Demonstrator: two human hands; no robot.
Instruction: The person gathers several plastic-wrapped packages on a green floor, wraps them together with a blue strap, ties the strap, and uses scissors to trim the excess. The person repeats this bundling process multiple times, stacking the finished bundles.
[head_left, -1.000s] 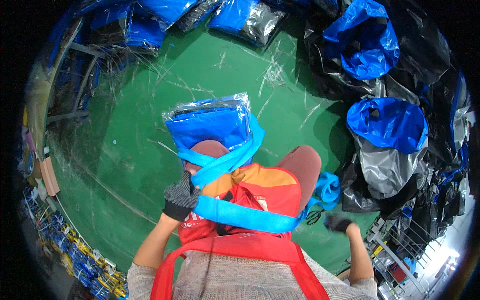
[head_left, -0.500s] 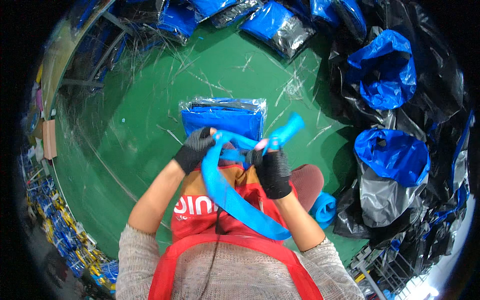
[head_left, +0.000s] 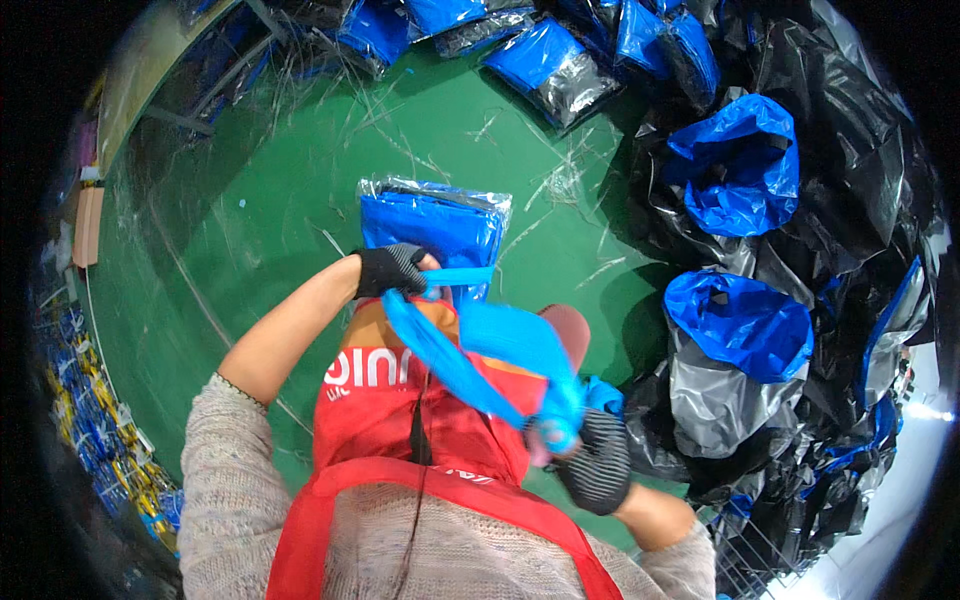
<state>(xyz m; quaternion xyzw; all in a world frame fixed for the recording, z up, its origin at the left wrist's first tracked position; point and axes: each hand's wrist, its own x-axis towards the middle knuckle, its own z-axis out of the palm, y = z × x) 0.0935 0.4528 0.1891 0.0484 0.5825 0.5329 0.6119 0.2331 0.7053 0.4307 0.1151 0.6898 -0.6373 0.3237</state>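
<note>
My left hand (head_left: 392, 271), in a black and grey striped fingerless glove, is closed on a light blue strap (head_left: 450, 375). It is over the near edge of a folded blue package in transparent wrap (head_left: 430, 220), which lies on the floor before me. A short length of strap sticks out to the right of that hand. My right hand (head_left: 597, 462), gloved alike, is low at the right and grips the strap too, its fingertips blurred. Between both hands the strap runs slack across my red apron (head_left: 375, 425). More blue strap (head_left: 603, 396) shows just behind the right hand.
On the right stand two open sacks with blue linings (head_left: 740, 165), among heaped black and silver sheeting (head_left: 840, 160). Wrapped blue packages (head_left: 555, 70) lie at the far side. Blue and yellow bundles (head_left: 100, 420) line the left. Plastic scraps litter the green floor (head_left: 250, 230).
My right hand has pulled back toward me and to the right with the strap, away from the left hand. My left hand has stayed near the package, still gripping. The whole view has shifted slightly.
</note>
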